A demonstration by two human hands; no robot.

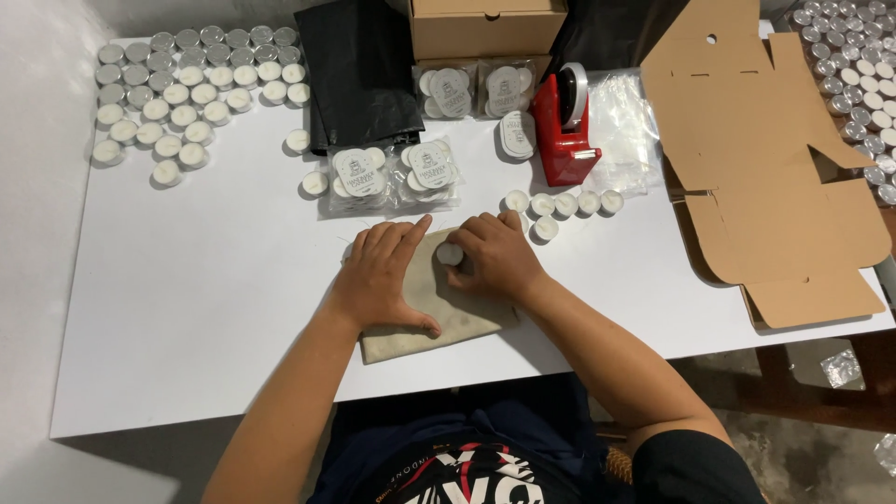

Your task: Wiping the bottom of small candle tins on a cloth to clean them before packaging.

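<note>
A beige cloth [439, 322] lies on the white table [187, 299] in front of me. My left hand [378, 275] rests flat on the cloth, fingers spread. My right hand [495, 257] grips a small white tealight candle [451, 253] and presses it onto the cloth. Just right of that hand, several loose tealights [565, 203] sit in a short row. Beyond my hands lie clear packets of tealights [387, 177] with round labels.
Many tealights in metal cups [191, 89] cover the far left corner. A red tape dispenser [565, 126], a black plastic bag [359, 70], a closed cardboard box [485, 26] and clear bags stand at the back. Flat unfolded cartons [765, 159] lie at right.
</note>
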